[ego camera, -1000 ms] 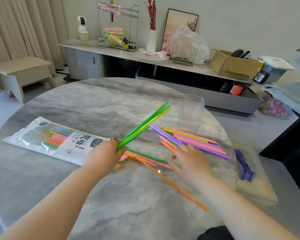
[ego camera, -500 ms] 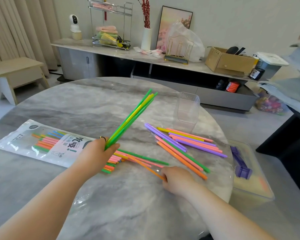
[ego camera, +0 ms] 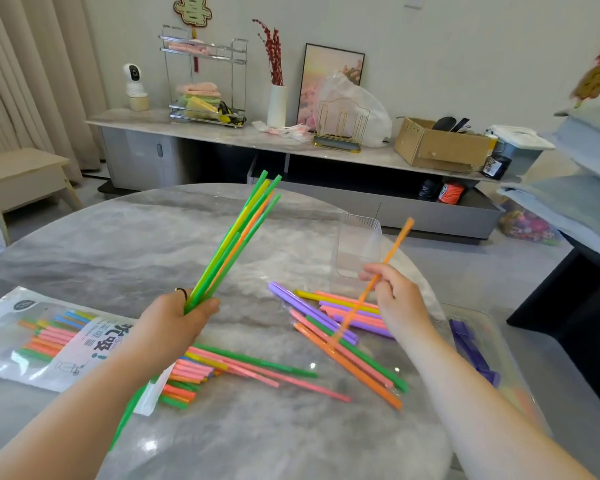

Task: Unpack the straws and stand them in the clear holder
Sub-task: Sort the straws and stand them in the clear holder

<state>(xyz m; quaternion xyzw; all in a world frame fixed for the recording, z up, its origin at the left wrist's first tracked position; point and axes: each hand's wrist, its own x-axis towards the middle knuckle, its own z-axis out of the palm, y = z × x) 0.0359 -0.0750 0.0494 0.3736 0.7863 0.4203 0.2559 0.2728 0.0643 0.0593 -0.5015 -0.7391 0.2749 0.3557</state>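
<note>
The left hand [ego camera: 174, 320] grips a bunch of long, thin green and yellow straws [ego camera: 231, 240], tilted up. The right hand [ego camera: 399, 301] pinches one orange straw [ego camera: 399, 237] near the clear holder [ego camera: 355, 247], which stands on the grey desk [ego camera: 118, 237] behind more loose straws [ego camera: 312, 311]

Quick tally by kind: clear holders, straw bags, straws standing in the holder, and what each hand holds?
Clear holder: 1
Straw bag: 1
Straws in the holder: 0
Straw bundle in left hand: 1
Orange straw in right hand: 1
Total: 4
</note>
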